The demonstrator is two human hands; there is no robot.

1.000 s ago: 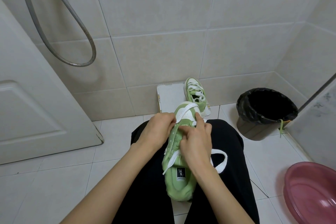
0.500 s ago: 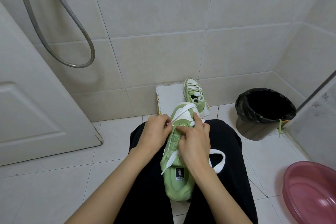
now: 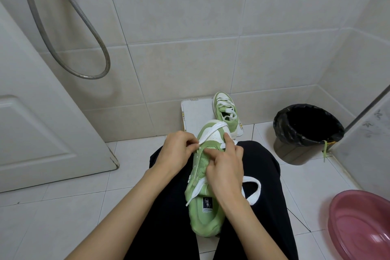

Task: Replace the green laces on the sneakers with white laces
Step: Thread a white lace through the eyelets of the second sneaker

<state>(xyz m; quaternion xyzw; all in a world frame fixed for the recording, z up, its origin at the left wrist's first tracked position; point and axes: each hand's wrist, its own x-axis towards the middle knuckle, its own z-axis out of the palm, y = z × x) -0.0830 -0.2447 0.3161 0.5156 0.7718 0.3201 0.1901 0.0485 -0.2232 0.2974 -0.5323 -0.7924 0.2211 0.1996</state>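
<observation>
A green sneaker [image 3: 205,215] lies on my lap between my black-trousered knees, toe pointing away. A flat white lace [image 3: 212,130] runs across its toe end, and loose lengths trail down the tongue and loop off to the right. My left hand [image 3: 176,151] pinches the lace at the shoe's left eyelet row. My right hand [image 3: 224,172] presses on the tongue, forefinger up by the toe cap. The second green sneaker [image 3: 225,113], laced in white, stands on a white board [image 3: 195,114] against the wall. A green lace [image 3: 325,150] hangs over the bin's rim.
A bin with a black liner [image 3: 306,131] stands on the floor at the right, a pink basin [image 3: 363,224] at the lower right. A white door [image 3: 42,112] is at the left, with a shower hose [image 3: 84,34] hanging on the tiled wall.
My left hand has drawn the white lace further out to the left across the toe end. The right hand has stayed on the tongue.
</observation>
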